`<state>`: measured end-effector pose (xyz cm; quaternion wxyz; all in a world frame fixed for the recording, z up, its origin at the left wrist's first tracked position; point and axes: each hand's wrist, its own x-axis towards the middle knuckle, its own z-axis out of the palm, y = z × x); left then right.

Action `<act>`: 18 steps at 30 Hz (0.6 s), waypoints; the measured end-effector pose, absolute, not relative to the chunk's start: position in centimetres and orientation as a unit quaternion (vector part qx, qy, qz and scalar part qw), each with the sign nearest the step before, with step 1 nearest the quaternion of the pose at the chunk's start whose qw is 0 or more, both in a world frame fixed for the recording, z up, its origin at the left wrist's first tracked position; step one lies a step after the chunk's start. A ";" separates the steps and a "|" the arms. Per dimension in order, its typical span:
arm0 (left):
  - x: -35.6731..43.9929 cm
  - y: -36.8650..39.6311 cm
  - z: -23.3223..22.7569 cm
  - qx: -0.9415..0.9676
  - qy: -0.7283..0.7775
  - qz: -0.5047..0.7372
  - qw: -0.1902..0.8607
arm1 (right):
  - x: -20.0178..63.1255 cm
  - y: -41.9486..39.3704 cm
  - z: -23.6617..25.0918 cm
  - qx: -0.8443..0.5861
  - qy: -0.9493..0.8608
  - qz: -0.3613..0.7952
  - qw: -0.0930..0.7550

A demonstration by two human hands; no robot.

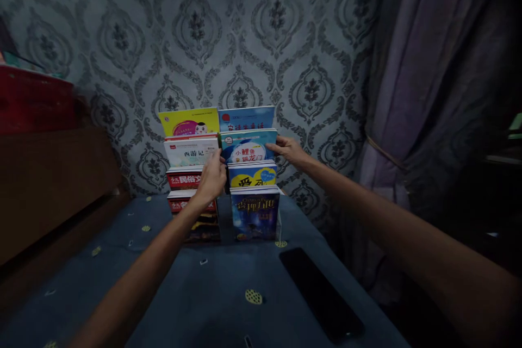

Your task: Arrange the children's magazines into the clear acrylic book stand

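Two columns of books stand in stepped rows. My right hand (289, 151) pinches the right edge of a teal picture book (228, 155) in the right column. My left hand (212, 175) is at that book's left edge, its fingers partly hidden and overlapping the edge of a white book (183, 153). Behind the teal book stands a blue book (247, 117). In front of it are a yellow-and-blue book (240, 174) and a dark blue book (256, 215). The left column also has a yellow book (179, 121) and two red-topped books, partly covered by my left forearm.
A black phone-like slab (320, 293) lies on the dark blue tablecloth (220, 299) at the front right. Patterned wallpaper (244, 38) rises behind the books. A tied purple curtain (391, 136) hangs at right; a brown box (53, 179) stands at left beneath a red item (35, 98).
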<state>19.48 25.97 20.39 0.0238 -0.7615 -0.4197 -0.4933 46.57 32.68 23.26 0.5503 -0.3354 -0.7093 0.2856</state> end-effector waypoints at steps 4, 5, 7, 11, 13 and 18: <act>19.9 25.9 20.8 -0.764 -0.447 -0.464 0.016 | 46.7 32.6 23.2 -0.328 -0.709 0.293 0.551; 20.0 25.9 21.0 -0.764 -0.456 -0.456 0.012 | 46.7 32.6 23.3 -0.327 -0.708 0.295 0.551; 20.4 25.9 21.4 -0.762 -0.476 -0.439 0.016 | 46.7 32.5 23.3 -0.328 -0.707 0.299 0.550; 21.2 25.9 22.1 -0.750 -0.529 -0.396 0.020 | 46.7 32.3 23.3 -0.325 -0.700 0.310 0.556; 21.7 25.8 22.4 -0.740 -0.553 -0.383 0.014 | 46.7 32.3 23.3 -0.321 -0.698 0.313 0.558; 22.3 25.5 23.0 -0.722 -0.566 -0.397 -0.005 | 47.0 32.6 23.2 -0.315 -0.707 0.308 0.553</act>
